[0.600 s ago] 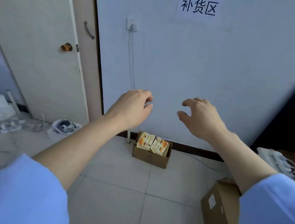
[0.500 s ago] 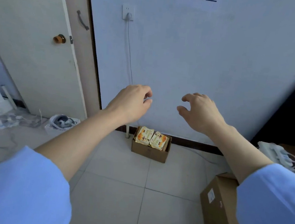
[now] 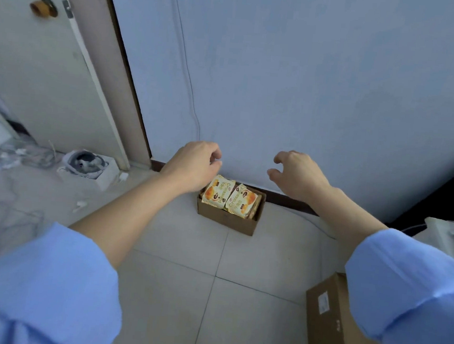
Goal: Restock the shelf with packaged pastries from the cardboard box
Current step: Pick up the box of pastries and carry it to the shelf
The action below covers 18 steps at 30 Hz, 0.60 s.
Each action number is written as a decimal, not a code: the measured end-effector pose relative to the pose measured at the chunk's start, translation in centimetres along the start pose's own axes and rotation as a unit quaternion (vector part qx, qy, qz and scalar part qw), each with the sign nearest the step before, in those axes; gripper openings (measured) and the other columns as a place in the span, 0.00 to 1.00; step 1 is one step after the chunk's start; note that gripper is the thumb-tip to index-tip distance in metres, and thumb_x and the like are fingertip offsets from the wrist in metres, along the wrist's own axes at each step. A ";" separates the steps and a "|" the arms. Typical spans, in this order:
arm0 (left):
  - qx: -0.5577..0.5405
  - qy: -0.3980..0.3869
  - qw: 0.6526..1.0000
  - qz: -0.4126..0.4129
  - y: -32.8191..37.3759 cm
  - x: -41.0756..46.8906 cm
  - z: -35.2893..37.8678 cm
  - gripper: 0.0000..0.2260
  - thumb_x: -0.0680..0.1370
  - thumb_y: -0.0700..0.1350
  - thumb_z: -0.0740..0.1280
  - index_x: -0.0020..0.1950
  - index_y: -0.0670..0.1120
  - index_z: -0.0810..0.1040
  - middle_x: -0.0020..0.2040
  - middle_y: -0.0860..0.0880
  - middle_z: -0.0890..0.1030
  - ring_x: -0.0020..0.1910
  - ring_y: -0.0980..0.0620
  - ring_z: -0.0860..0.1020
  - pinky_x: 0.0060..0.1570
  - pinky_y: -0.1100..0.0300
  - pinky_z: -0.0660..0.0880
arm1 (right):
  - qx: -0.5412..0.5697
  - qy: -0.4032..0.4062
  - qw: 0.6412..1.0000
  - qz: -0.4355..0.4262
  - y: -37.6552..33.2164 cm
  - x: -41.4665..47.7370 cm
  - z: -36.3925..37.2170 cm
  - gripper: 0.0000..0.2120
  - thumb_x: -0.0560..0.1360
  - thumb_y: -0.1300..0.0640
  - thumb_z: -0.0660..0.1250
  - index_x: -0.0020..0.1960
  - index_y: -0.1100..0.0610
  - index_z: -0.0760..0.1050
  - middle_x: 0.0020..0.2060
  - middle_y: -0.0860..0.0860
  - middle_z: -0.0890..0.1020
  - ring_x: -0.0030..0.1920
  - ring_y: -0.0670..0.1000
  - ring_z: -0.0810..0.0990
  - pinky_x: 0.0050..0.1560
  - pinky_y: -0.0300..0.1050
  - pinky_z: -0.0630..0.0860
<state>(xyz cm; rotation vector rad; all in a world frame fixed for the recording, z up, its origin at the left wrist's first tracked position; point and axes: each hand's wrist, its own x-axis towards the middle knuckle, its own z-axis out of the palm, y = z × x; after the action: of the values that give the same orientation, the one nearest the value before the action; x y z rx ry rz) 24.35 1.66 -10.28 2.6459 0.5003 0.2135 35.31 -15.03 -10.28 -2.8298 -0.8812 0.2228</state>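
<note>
A small open cardboard box [image 3: 227, 220] stands on the tiled floor against the blue-grey wall. Two yellow croissant packs [image 3: 229, 196] stick up out of it side by side. My left hand [image 3: 193, 164] hovers just above the box's left side, fingers curled loosely and holding nothing. My right hand [image 3: 298, 174] is out to the right of the box and above it, thumb and fingers apart, also holding nothing. Both arms wear light blue sleeves. No shelf is in view.
A larger closed cardboard box [image 3: 338, 327] lies on the floor at the lower right. A white power strip [image 3: 453, 241] sits at the right edge. A door [image 3: 37, 73] with a knob is on the left, with white clutter and cables [image 3: 84, 162] on the floor below it.
The view has tilted down and closed in on the small box. Both hands have dropped toward it and stay without anything in them; the wall sign and socket have left the frame.
</note>
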 end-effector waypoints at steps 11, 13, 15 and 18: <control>-0.051 -0.074 0.994 -0.060 -6.4 14.6 6.1 0.11 0.79 0.42 0.61 0.57 0.41 0.79 0.56 0.45 0.81 0.56 0.47 0.78 0.56 0.56 0.74 | 0.044 -0.080 0.994 0.067 2.5 14.8 6.4 0.17 0.79 0.55 0.59 0.64 0.62 0.72 0.62 0.58 0.76 0.60 0.60 0.76 0.58 0.53 0.76; -0.053 -0.092 0.992 -0.069 -7.7 17.0 7.8 0.11 0.79 0.41 0.61 0.57 0.41 0.79 0.55 0.45 0.81 0.54 0.47 0.78 0.54 0.57 0.73 | 0.056 -0.092 0.991 0.085 3.1 17.1 8.0 0.17 0.79 0.55 0.59 0.65 0.62 0.72 0.62 0.59 0.76 0.60 0.60 0.76 0.57 0.52 0.76; -0.057 -0.110 0.989 -0.081 -8.7 19.0 9.5 0.11 0.79 0.41 0.61 0.57 0.41 0.79 0.54 0.45 0.82 0.51 0.48 0.79 0.51 0.58 0.74 | 0.068 -0.100 0.987 0.107 4.0 19.2 9.9 0.16 0.79 0.55 0.59 0.62 0.63 0.73 0.59 0.59 0.78 0.57 0.60 0.77 0.54 0.52 0.77; -0.078 -0.130 0.983 -0.104 -10.0 21.6 12.3 0.10 0.79 0.41 0.61 0.56 0.41 0.80 0.53 0.45 0.82 0.44 0.50 0.78 0.47 0.58 0.73 | 0.065 -0.126 0.982 0.124 5.4 21.7 12.5 0.12 0.78 0.56 0.60 0.56 0.62 0.74 0.52 0.59 0.80 0.47 0.58 0.76 0.44 0.47 0.74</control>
<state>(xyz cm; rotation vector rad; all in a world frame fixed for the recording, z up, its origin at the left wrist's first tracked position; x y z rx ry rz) 43.93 13.44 -24.22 2.4011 0.6375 -0.1513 53.60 -5.53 -25.52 -2.8208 -0.5279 0.6582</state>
